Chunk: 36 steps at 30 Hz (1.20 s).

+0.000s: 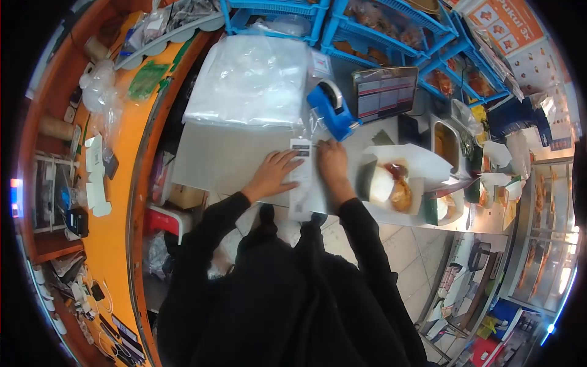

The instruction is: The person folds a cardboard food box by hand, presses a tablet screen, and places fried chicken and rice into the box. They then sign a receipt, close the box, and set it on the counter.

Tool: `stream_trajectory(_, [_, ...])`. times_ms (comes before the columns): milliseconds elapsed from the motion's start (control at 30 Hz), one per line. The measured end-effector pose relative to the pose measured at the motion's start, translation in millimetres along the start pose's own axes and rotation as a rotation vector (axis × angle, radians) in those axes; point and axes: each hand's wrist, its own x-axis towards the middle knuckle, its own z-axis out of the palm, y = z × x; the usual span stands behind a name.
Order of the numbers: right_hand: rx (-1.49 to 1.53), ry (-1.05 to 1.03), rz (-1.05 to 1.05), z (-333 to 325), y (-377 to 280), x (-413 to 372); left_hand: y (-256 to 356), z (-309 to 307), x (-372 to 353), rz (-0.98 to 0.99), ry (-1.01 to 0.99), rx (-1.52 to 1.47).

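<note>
A long white paper receipt [300,177] lies on the metal counter, its lower end reaching past the front edge. My left hand [272,174] rests on its left side, fingers stretched out and lying flat. Just right of the paper, my right hand [334,164] has its fingers curled together near the receipt's upper end. Whatever those fingertips hold, if anything, is hidden. Directly above them stands a blue tape dispenser [331,111] with a roll in it, and a clear strip shows by its left side. An open white takeaway box [416,160] with rice and chicken sits to the right.
A stack of clear plastic bags [247,82] lies at the back left. Behind the dispenser a tablet [385,92] leans near blue baskets [391,30]. More open food boxes [445,207] line the counter's right, beside a metal container [445,144]. An orange counter [131,159] runs along the left.
</note>
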Motion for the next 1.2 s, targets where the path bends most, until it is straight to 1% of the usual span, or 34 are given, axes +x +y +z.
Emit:
stream_trajectory(33, [-0.033, -0.086, 0.048, -3.2, 1.3, 3.1, -1.6, 2.8, 1.2, -0.002, 0.002, -0.007])
stream_trajectory(67, [-0.042, -0.091, 0.046, -6.3, 0.9, 1.1, -3.0, 5.6, 3.0, -0.027, 0.014, -0.017])
stream_trajectory(133, [-0.061, -0.249, 0.231, -16.5, 0.0, -14.4, -3.4, 5.6, 0.2, -0.050, 0.035, -0.044])
stream_trajectory(167, [-0.079, -0.254, 0.225, -24.8, 1.6, -24.6, -1.7, 0.1, 0.1, -0.033, 0.019, -0.056])
stream_trajectory(233, [0.154, 0.034, 0.237, -42.7, 3.0, -46.0, -2.3, 0.2, 0.4, -0.027, 0.026, -0.084])
stream_trajectory(267, [0.138, 0.021, 0.223, -51.2, -1.6, -50.4, -4.0, 2.6, 0.6, -0.010, 0.036, -0.077])
stream_trajectory(333, [0.704, 0.040, 0.650, -64.7, -14.4, -56.8, -1.9, 9.9, -1.1, 0.000, 0.052, -0.082])
stream_trajectory(367, [1.104, 0.164, 0.585, -61.2, -22.4, -58.6, 1.4, 14.0, 1.0, -0.034, 0.074, -0.074])
stream_trajectory(400, [1.258, 0.265, 0.560, -51.0, -34.3, -58.4, 3.9, 15.9, 3.7, -0.065, 0.096, -0.063])
stream_trajectory(467, [1.375, 0.444, 0.631, -35.7, -66.5, -48.3, 7.9, 16.7, 6.5, -0.080, 0.101, -0.050])
stream_trajectory(533, [1.350, 0.473, 0.624, -15.0, -73.6, -41.4, 9.0, 19.0, 7.2, -0.097, 0.102, -0.031])
stream_trajectory(600, [1.334, 0.502, 0.619, 2.2, -66.8, -48.0, 6.3, 21.9, 6.5, -0.078, 0.120, -0.001])
stream_trajectory(667, [1.014, 0.447, 0.531, 8.4, -57.3, -58.1, 6.9, 18.4, 6.3, -0.081, 0.121, -0.011])
stream_trajectory(700, [0.907, 0.460, 0.519, 10.1, -55.1, -60.7, 7.2, 16.9, 6.0, -0.079, 0.121, -0.025])
stream_trajectory(733, [0.905, 0.460, 0.522, 12.6, -52.6, -63.5, 6.5, 18.4, 5.4, -0.078, 0.118, -0.027])
stream_trajectory(800, [0.940, 0.488, 0.662, 13.1, -49.6, -66.4, 5.9, 21.8, 6.9, -0.068, 0.173, 0.060])
stream_trajectory(833, [0.936, 0.490, 0.663, 13.8, -48.5, -67.0, 6.4, 23.3, 7.4, -0.066, 0.173, 0.058])
stream_trajectory(933, [0.891, 0.478, 0.662, 12.7, -52.5, -62.3, 7.3, 23.3, 7.4, -0.091, 0.220, 0.035])
stream_trajectory(1000, [0.637, 0.390, 0.642, 12.1, -52.4, -59.9, 8.7, 22.7, 8.8, -0.108, 0.233, 0.047])
stream_trajectory(1033, [0.635, 0.392, 0.644, 13.8, -49.9, -62.3, 8.8, 22.3, 9.2, -0.105, 0.233, 0.045])
stream_trajectory(1100, [0.714, 0.284, 0.534, 16.8, -46.7, -67.6, 8.6, 20.6, 9.0, -0.102, 0.229, 0.045])
stream_trajectory(1133, [0.715, 0.285, 0.535, 19.4, -44.9, -67.8, 8.2, 20.8, 9.4, -0.101, 0.228, 0.046])
stream_trajectory(1200, [0.662, 0.462, 0.647, 15.9, -49.7, -61.2, 7.9, 21.4, 9.6, -0.096, 0.238, 0.054])
